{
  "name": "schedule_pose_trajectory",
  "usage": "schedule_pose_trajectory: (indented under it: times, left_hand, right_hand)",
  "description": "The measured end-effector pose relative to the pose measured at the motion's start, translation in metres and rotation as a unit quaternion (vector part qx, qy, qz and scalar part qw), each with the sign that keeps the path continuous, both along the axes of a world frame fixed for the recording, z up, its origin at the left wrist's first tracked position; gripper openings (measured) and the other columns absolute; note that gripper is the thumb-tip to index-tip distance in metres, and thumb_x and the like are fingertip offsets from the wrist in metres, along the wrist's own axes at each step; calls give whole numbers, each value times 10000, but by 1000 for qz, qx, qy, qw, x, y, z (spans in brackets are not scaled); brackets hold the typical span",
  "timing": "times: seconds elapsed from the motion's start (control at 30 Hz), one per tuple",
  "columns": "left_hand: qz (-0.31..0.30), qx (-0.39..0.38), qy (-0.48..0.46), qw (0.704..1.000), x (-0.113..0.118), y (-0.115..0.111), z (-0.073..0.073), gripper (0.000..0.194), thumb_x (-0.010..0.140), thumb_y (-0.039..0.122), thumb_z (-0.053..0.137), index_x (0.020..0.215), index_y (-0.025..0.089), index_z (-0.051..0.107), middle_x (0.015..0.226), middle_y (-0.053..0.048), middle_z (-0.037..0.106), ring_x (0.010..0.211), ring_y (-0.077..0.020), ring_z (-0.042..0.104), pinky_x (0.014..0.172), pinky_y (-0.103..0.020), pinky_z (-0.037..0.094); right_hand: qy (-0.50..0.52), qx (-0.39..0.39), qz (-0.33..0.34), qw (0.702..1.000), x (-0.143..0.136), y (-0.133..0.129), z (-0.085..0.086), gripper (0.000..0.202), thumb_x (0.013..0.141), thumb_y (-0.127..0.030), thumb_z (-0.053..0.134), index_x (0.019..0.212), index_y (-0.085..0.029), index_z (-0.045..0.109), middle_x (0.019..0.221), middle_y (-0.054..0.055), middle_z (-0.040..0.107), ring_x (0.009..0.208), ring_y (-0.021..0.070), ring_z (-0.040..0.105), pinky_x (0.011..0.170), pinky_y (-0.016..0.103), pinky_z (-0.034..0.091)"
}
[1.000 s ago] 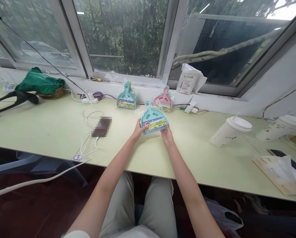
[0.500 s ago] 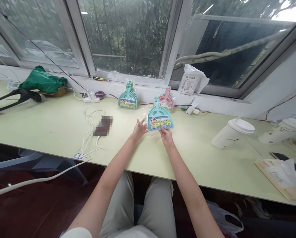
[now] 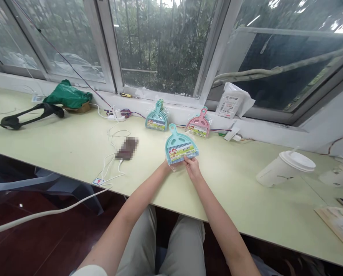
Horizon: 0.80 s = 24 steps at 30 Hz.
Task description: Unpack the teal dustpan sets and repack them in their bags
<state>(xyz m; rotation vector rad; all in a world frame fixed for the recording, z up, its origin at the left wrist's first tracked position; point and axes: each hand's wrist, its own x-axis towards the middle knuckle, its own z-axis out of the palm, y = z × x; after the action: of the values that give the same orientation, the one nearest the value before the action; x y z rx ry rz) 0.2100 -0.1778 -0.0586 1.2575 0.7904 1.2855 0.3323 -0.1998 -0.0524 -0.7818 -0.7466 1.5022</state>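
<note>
A teal dustpan-and-brush set (image 3: 180,147) in clear wrap is held up over the table, handle toward the window, tilted to the left. My right hand (image 3: 192,166) pinches its lower edge, thumb on the label. My left hand (image 3: 168,165) is at the set's lower left, its fingers hidden behind the set, so its grip does not show. Farther back, a stack of teal dustpan sets (image 3: 157,116) leans near the wall, with pink dustpan sets (image 3: 199,122) to its right.
A blurred dark device (image 3: 127,148) with white cables and a power strip (image 3: 116,118) are on the left. Beyond are a black frame (image 3: 30,115) and a green bag (image 3: 69,94). White cups (image 3: 286,168) and a paper packet (image 3: 338,222) are on the right.
The held set has tilted to the left and come slightly nearer. My left hand, earlier spread beside it, has moved behind its lower left edge. The view has shifted left.
</note>
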Motion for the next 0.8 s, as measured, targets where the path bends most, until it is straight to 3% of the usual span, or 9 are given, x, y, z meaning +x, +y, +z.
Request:
schedule_pose_trajectory:
  times: [0.13, 0.27, 0.37, 0.47, 0.57, 0.67, 0.73, 0.8]
  left_hand:
    - [-12, -96, -136, 986, -3, -7, 11, 864, 801, 792, 169, 1219, 134, 539, 1241, -164, 608, 1172, -315, 560, 956, -482, 477]
    - [-41, -121, -162, 979, 9, -18, 18, 613, 858, 651, 407, 1195, 162, 560, 1278, -123, 594, 1179, -270, 555, 955, -401, 480]
    - [13, -106, -135, 985, 12, -17, 17, 493, 844, 547, 532, 1163, 171, 555, 1236, -110, 615, 1108, -244, 588, 897, -362, 502]
    - [81, -90, -62, 991, 2, -9, 13, 448, 762, 425, 672, 1116, 184, 541, 1136, -82, 647, 948, -214, 626, 782, -338, 531]
    - [101, -107, -21, 989, -12, -1, 8, 427, 727, 357, 690, 1080, 189, 519, 1024, -69, 655, 779, -187, 626, 655, -335, 543]
    - [139, -144, -56, 978, -22, 7, 4, 393, 734, 319, 663, 1057, 188, 481, 937, -66, 644, 728, -184, 632, 627, -342, 547]
    - [155, -170, -87, 969, -29, 9, 2, 422, 733, 285, 655, 1086, 199, 440, 926, -61, 637, 730, -193, 648, 638, -359, 554]
    - [162, -192, -105, 962, -34, 9, 3, 455, 736, 250, 640, 1122, 200, 403, 949, -69, 637, 732, -206, 663, 649, -382, 560]
  right_hand:
    - [17, -24, -72, 997, 9, 14, -6, 292, 580, -106, 771, 831, -173, 639, 946, 40, 729, 1008, 225, 671, 884, 369, 582]
    - [31, -14, -120, 992, 16, 17, -8, 265, 608, -101, 732, 836, -181, 625, 957, 26, 724, 1001, 191, 671, 915, 339, 561]
    - [36, -1, -128, 991, 18, 17, -7, 285, 616, -102, 727, 868, -187, 623, 975, 21, 721, 986, 179, 675, 925, 333, 552]
    - [8, 5, -100, 995, 22, 18, -4, 288, 635, -133, 746, 890, -194, 626, 970, 19, 721, 954, 171, 681, 886, 318, 566]
    - [-78, -1, 25, 997, 36, 20, 0, 260, 694, -257, 749, 921, -185, 644, 916, 42, 724, 847, 183, 697, 798, 339, 588]
    - [-248, 20, 123, 961, 52, 16, 4, 301, 718, -365, 734, 940, -170, 677, 848, 74, 718, 774, 227, 691, 772, 433, 577]
    - [-382, 89, 83, 916, 58, 10, 7, 297, 686, -321, 764, 950, -203, 698, 929, 77, 712, 893, 262, 670, 873, 488, 527]
    - [-499, 197, 9, 844, 59, 3, 10, 430, 648, -224, 788, 1061, -271, 681, 1174, 65, 648, 1157, 293, 556, 1031, 511, 408]
